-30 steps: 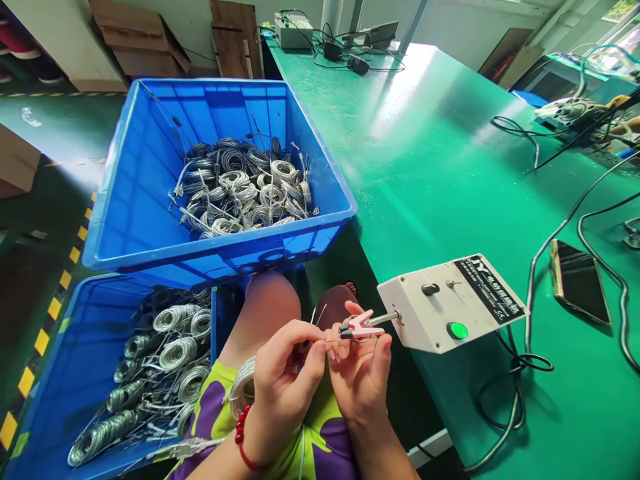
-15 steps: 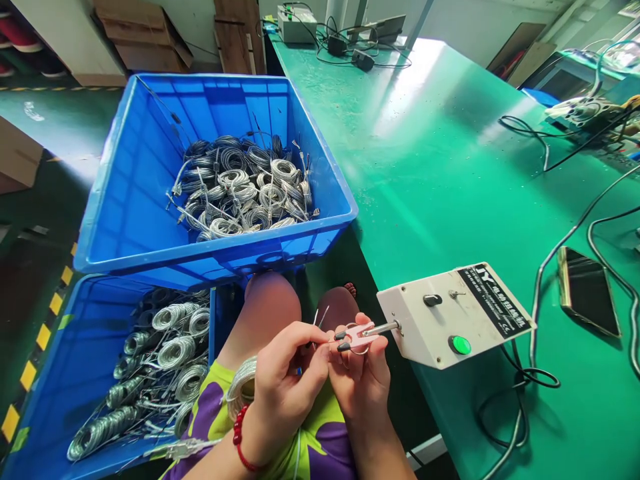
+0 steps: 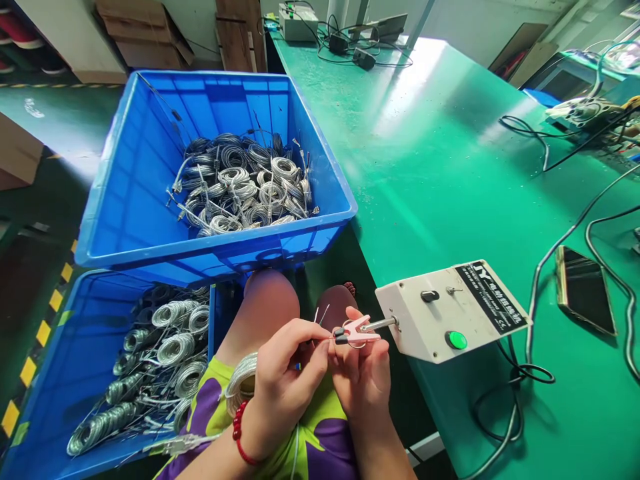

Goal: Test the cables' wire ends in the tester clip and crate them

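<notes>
My left hand (image 3: 290,367) is closed in a pinch on the thin wire ends of a clear, silvery cable. That cable's coil (image 3: 242,385) lies behind my left wrist, above my lap. The wire reaches the black tips of a pink spring clip (image 3: 358,331). This clip sits on the metal shaft (image 3: 381,324) of a white twisting machine (image 3: 453,310). My right hand (image 3: 361,373) is palm up under the clip, its thumb and fingers apart around it. Two bare wire ends stick up beyond my left fingers.
A large blue bin (image 3: 220,257) of coiled cables stands ahead; another blue bin (image 3: 45,400) with coils is at left. The green table (image 3: 425,200) carries a phone (image 3: 586,290) and loose black cords (image 3: 520,400). Cardboard boxes (image 3: 143,33) stand at the back.
My right fingers have loosened and spread from the clip's handles. The clip has turned slightly on its shaft. My left hand keeps its pinch in nearly the same place.
</notes>
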Demonstrator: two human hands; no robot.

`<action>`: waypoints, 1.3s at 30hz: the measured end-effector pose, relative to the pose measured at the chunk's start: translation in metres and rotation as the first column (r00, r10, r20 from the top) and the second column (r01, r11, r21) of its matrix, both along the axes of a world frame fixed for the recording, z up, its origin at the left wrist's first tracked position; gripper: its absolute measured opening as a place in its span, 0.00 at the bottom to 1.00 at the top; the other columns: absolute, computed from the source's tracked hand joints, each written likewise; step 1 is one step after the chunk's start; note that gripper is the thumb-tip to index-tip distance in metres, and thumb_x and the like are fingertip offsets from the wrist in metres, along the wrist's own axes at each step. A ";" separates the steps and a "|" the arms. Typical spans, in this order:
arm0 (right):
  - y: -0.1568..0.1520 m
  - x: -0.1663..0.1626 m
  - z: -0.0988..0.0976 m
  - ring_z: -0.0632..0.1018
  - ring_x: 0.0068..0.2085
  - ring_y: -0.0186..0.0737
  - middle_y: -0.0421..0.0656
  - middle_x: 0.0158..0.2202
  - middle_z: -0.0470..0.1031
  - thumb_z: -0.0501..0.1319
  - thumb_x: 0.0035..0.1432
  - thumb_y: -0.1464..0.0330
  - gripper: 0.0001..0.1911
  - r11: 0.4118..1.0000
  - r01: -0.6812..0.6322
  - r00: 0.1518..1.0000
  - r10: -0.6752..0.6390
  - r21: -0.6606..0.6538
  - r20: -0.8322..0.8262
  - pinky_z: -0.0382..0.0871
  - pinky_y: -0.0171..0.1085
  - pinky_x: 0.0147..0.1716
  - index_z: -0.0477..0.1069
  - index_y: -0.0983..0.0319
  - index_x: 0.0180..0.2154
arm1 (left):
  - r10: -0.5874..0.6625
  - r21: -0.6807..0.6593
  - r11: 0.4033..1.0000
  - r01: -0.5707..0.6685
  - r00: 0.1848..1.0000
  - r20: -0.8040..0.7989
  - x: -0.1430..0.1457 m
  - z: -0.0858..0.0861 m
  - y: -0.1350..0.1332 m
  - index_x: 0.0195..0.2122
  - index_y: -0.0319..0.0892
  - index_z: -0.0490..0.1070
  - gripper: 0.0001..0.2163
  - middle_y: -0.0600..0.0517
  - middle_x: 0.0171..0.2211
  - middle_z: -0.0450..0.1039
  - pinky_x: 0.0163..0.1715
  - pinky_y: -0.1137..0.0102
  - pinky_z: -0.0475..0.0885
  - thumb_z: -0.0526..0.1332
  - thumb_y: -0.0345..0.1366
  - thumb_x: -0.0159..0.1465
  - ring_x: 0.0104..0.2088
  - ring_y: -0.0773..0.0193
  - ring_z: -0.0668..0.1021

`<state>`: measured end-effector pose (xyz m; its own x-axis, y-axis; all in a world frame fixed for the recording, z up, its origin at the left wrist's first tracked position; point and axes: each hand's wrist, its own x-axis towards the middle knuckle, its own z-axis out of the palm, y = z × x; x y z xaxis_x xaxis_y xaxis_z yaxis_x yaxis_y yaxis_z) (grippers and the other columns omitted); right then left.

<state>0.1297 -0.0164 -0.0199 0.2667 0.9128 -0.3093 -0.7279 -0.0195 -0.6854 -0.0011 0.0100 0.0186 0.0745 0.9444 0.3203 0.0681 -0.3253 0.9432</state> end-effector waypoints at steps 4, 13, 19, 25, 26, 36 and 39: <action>0.004 -0.006 -0.001 0.59 0.20 0.38 0.33 0.14 0.62 0.65 0.62 0.35 0.37 0.996 -0.073 0.989 0.066 -0.049 -0.129 0.70 0.41 0.29 0.88 0.60 0.49 | 0.003 0.016 1.000 -0.003 1.000 0.003 -0.001 -0.002 -0.002 0.46 0.45 0.82 0.06 0.52 0.35 0.83 0.25 0.78 0.74 0.68 0.26 0.75 0.25 0.69 0.79; 0.013 -0.022 -0.005 0.57 0.19 0.34 0.34 0.14 0.61 0.70 0.60 0.46 0.25 0.994 -0.053 0.993 0.042 -0.098 -0.112 0.63 0.37 0.26 0.76 0.57 0.23 | -0.010 0.015 1.000 0.010 1.000 0.026 -0.004 -0.002 -0.006 0.46 0.44 0.83 0.06 0.54 0.35 0.83 0.29 0.80 0.78 0.68 0.26 0.76 0.28 0.70 0.83; -0.007 -0.037 -0.005 0.61 0.19 0.29 0.37 0.18 0.70 0.73 0.62 0.48 0.24 0.996 0.078 0.993 -0.075 -0.034 0.092 0.61 0.31 0.23 0.82 0.60 0.24 | 0.078 0.037 0.996 -0.078 0.997 0.012 -0.010 -0.003 -0.011 0.47 0.46 0.81 0.08 0.56 0.35 0.82 0.28 0.81 0.75 0.68 0.25 0.74 0.27 0.72 0.79; -0.036 -0.049 0.006 0.78 0.30 0.34 0.38 0.32 0.81 0.82 0.60 0.58 0.11 0.997 0.083 0.987 -0.081 -0.007 0.142 0.76 0.31 0.32 0.86 0.54 0.39 | 0.014 0.170 0.985 -0.010 1.000 -0.022 -0.017 -0.003 -0.016 0.49 0.44 0.80 0.09 0.53 0.36 0.82 0.30 0.78 0.75 0.68 0.23 0.73 0.30 0.69 0.80; -0.039 -0.050 0.009 0.80 0.33 0.36 0.38 0.33 0.82 0.82 0.60 0.58 0.11 0.997 0.080 0.988 -0.077 -0.016 0.138 0.79 0.33 0.35 0.86 0.54 0.40 | 0.005 0.188 0.982 0.001 1.000 -0.030 -0.018 -0.003 -0.016 0.49 0.44 0.80 0.09 0.53 0.35 0.82 0.30 0.77 0.76 0.68 0.23 0.73 0.30 0.68 0.80; -0.037 -0.049 0.025 0.76 0.28 0.31 0.36 0.29 0.76 0.81 0.63 0.58 0.13 0.994 0.105 0.976 -0.105 0.013 0.192 0.75 0.28 0.30 0.83 0.57 0.38 | -0.092 0.276 0.957 0.092 0.996 -0.015 -0.023 -0.005 -0.018 0.52 0.42 0.80 0.13 0.50 0.37 0.82 0.32 0.75 0.78 0.66 0.20 0.71 0.33 0.65 0.82; -0.030 -0.046 0.028 0.76 0.29 0.32 0.36 0.28 0.77 0.82 0.60 0.58 0.13 0.994 0.103 0.977 -0.106 0.026 0.187 0.76 0.28 0.32 0.84 0.57 0.35 | -0.182 0.284 0.944 0.167 0.983 0.029 -0.027 -0.003 -0.018 0.54 0.40 0.81 0.12 0.47 0.40 0.83 0.39 0.71 0.82 0.63 0.27 0.73 0.37 0.62 0.84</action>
